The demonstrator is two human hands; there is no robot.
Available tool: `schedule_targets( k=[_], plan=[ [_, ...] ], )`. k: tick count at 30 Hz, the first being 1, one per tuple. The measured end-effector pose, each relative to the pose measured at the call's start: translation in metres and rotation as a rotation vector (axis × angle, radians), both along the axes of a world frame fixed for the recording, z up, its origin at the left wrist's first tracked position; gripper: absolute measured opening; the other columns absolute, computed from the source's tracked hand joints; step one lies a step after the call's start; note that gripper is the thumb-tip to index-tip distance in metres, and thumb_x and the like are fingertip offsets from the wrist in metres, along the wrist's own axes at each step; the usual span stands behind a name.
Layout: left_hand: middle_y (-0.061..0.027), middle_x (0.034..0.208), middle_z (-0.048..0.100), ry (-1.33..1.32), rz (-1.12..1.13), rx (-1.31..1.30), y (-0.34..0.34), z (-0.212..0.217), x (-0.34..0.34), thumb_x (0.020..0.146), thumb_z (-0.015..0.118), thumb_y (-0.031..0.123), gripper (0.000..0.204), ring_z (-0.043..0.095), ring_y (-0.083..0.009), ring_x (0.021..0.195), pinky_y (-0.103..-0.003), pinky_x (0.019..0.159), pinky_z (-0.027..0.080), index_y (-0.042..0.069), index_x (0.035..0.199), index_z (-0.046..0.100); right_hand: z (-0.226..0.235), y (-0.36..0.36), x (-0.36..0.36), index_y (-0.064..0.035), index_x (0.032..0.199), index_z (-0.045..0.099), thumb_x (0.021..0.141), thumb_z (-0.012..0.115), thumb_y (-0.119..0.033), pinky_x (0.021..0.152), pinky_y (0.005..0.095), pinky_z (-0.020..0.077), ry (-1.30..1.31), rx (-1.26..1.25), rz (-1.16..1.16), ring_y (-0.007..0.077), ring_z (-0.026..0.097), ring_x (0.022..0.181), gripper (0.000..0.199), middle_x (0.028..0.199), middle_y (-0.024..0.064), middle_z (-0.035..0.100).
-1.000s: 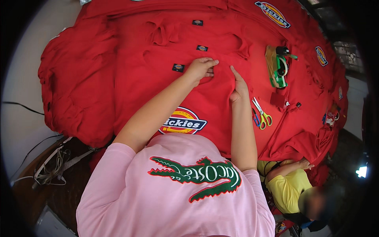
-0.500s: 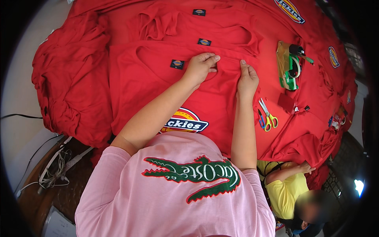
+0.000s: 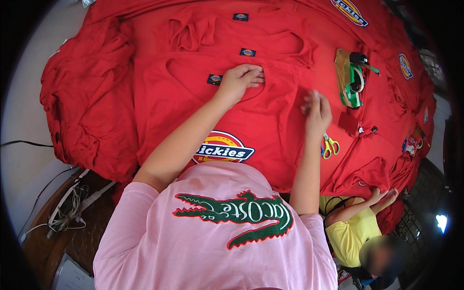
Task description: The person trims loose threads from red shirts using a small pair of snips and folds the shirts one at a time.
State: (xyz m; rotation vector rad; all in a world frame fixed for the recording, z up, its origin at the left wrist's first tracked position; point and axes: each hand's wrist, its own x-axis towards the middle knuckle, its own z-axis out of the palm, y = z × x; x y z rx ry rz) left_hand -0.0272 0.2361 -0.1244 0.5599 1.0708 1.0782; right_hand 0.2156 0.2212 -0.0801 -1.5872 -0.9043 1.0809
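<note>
A red T-shirt lies spread in front of me, with a dark neck label and a large printed patch on its chest. At the right edge of its neckline, my left hand has its fingers closed on the fabric. My right hand, partly blurred, is off the shirt's right shoulder with fingers loosely apart and nothing seen in them. Just below that hand lie scissors with yellow-green handles; their blades are hidden behind my wrist.
More red shirts lie layered beyond, and a big crumpled red pile stands at left. A green tape dispenser rests to the right. Cables hang at lower left. A person in a yellow shirt handles red fabric at lower right.
My right hand has let go of the shirt's shoulder edge and moved right and toward me, now covering the scissor blades. My left hand stays near the neckline. The other person's hands have shifted.
</note>
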Motion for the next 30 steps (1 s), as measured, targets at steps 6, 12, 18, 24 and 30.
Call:
schedule_targets(
  k=[6, 12, 18, 24, 30],
  plan=[
    [-0.0072, 0.121, 0.07, 0.533, -0.059, 0.32, -0.015, 0.01, -0.024, 0.097, 0.066, 0.005, 0.024, 0.072, -0.0173, 0.098, -0.032, 0.092, 0.056, 0.004, 0.122, 0.067, 0.0, -0.115, 0.103, -0.0006, 0.107, 0.069, 0.095, 0.07, -0.009, 0.079, 0.0354, 0.0533, -0.924, 0.061, 0.198, 0.0238, 0.065, 0.09, 0.015, 0.098, 0.0099, 0.068],
    [-0.0035, 0.12, 0.07, 1.17, -0.18, 0.913, 0.011, 0.038, -0.002, 0.088, 0.066, 0.0, 0.026, 0.059, -0.0284, 0.126, -0.042, 0.109, 0.045, 0.01, 0.111, 0.073, -0.019, -0.146, 0.105, -0.0036, 0.116, 0.069, 0.09, 0.07, -0.007, 0.084, 0.0458, 0.0534, -1.252, 0.114, 0.254, 0.0376, 0.063, 0.098, 0.027, 0.106, 0.0155, 0.064],
    [-0.0055, 0.092, 0.072, 1.138, -0.651, 0.512, 0.018, 0.084, -0.021, 0.092, 0.069, 0.018, 0.012, 0.067, -0.024, 0.094, -0.037, 0.084, 0.051, 0.008, 0.096, 0.075, -0.027, -0.149, 0.112, -0.0043, 0.12, 0.067, 0.091, 0.07, -0.011, 0.082, 0.0464, 0.0536, -1.322, 0.198, 0.219, 0.037, 0.065, 0.095, 0.029, 0.105, 0.0166, 0.065],
    [-0.0026, 0.081, 0.071, 0.3, -0.471, -0.159, -0.045, 0.116, -0.058, 0.094, 0.07, 0.024, 0.024, 0.066, -0.0118, 0.076, -0.031, 0.07, 0.05, 0.001, 0.094, 0.075, -0.025, -0.162, 0.141, -0.0011, 0.103, 0.069, 0.095, 0.067, -0.015, 0.077, 0.0423, 0.0532, -1.586, 0.051, 0.27, 0.0315, 0.066, 0.085, 0.016, 0.092, 0.0176, 0.067],
    [-0.0065, 0.114, 0.071, -0.152, -0.284, -0.051, -0.102, 0.141, -0.077, 0.096, 0.063, 0.004, 0.033, 0.067, -0.0123, 0.104, -0.027, 0.095, 0.053, -0.003, 0.128, 0.067, 0.029, -0.121, 0.054, -0.0015, 0.114, 0.066, 0.109, 0.053, -0.013, 0.064, 0.027, 0.0491, -0.446, 0.175, -0.01, 0.011, 0.061, 0.073, 0.018, 0.088, 0.0052, 0.064]
  ],
)
